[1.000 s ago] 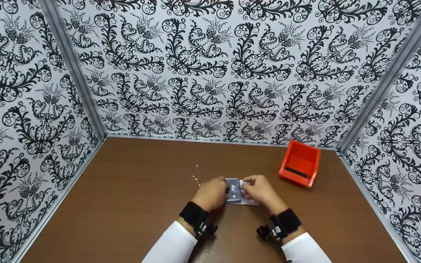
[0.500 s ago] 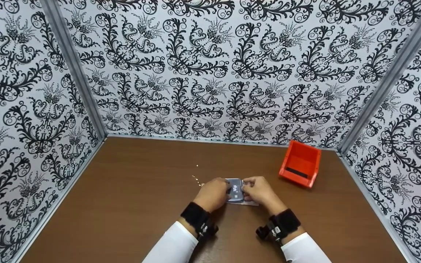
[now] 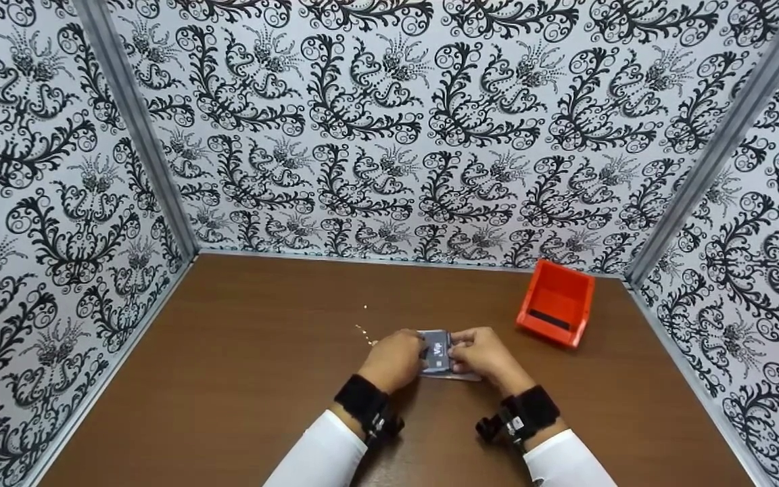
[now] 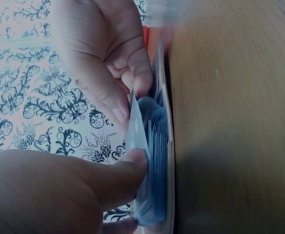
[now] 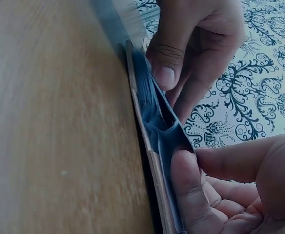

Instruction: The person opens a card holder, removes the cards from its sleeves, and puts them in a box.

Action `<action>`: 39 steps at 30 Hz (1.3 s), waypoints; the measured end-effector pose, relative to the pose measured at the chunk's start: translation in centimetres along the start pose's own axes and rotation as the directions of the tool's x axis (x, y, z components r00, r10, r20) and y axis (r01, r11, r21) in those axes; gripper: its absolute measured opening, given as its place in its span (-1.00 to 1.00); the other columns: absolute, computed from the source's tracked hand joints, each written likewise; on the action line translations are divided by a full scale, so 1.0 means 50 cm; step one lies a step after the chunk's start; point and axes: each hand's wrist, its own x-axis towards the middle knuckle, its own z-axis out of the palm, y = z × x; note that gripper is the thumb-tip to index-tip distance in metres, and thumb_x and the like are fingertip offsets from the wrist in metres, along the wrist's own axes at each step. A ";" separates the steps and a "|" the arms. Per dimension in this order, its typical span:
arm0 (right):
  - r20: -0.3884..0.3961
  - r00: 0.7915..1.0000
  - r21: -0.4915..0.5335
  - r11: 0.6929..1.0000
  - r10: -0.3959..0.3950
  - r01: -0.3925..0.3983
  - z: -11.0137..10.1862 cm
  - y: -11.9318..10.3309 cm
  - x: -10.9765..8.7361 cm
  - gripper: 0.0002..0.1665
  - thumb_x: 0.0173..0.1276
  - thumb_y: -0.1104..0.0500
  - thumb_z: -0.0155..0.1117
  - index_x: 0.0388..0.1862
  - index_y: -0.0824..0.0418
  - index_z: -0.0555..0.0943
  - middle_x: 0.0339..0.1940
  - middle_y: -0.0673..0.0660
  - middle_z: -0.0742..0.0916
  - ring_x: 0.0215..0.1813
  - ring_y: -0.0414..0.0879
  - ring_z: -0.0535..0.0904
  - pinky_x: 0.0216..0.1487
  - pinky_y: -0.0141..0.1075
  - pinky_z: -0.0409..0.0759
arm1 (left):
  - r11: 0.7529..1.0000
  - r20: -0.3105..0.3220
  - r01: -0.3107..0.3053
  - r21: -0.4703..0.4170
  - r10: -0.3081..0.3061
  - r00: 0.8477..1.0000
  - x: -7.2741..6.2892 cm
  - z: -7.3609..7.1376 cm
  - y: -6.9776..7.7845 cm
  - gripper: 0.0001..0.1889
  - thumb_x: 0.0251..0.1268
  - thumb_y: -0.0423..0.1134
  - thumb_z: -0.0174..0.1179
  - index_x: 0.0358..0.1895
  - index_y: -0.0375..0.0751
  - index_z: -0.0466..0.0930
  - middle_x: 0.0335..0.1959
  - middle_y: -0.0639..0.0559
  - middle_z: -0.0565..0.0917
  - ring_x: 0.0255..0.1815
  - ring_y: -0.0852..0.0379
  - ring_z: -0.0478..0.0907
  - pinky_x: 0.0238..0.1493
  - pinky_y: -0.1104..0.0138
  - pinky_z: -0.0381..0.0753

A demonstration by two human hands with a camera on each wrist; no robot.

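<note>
A card holder with a stack of clear plastic sleeves lies open on the table. On its left side is a dark grey card with "Vip" in white letters. My left hand holds the left edge of the topmost sleeve, its thumb pressing on the face in the left wrist view. My right hand pinches the card's right edge between thumb and index finger, plain in the right wrist view. The fingers cover both side edges of the card. How far it sits inside the sleeve cannot be told.
An orange-red open bin with a dark slot stands at the back right of the brown table. Small bright specks show left of the hands. Patterned panels enclose the back and sides.
The card with the "Vip" lettering has shifted slightly to the right, its edge now closer against the right fingers. Both hands stay nearly in place.
</note>
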 end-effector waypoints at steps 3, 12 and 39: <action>0.004 1.000 0.031 0.999 0.026 -0.026 -0.004 0.001 0.000 -0.51 0.42 0.48 0.36 0.32 0.51 0.73 -0.09 0.28 0.84 -0.36 -0.11 0.78 -0.34 -0.32 0.83 | 1.000 -0.009 -0.007 0.008 0.008 1.000 -0.001 0.001 0.000 -0.86 0.41 -0.18 0.52 -0.08 -0.09 0.91 0.00 -0.01 0.87 -0.06 -0.04 0.84 -0.04 0.10 0.85; 0.029 0.998 0.088 0.995 0.052 -0.054 -0.003 0.002 -0.001 -0.57 0.50 0.39 0.30 0.29 0.53 0.70 -0.17 0.19 0.78 -0.30 -0.09 0.77 -0.35 -0.33 0.81 | 1.000 0.006 -0.012 0.003 0.012 1.000 0.003 0.008 -0.002 -0.89 0.44 -0.16 0.47 -0.14 -0.08 0.91 0.16 0.05 0.88 0.06 -0.02 0.86 -0.03 0.09 0.85; -0.025 0.997 0.112 0.991 0.072 -0.069 -0.010 0.001 0.005 -0.66 0.49 0.36 0.37 0.17 0.48 0.77 -0.12 0.18 0.75 -0.22 -0.04 0.74 -0.32 -0.31 0.83 | 0.997 -0.015 -0.057 0.046 0.057 0.998 0.001 0.006 -0.003 -0.91 0.43 -0.21 0.50 -0.11 -0.07 0.92 0.14 0.04 0.89 0.07 0.01 0.87 0.03 0.17 0.87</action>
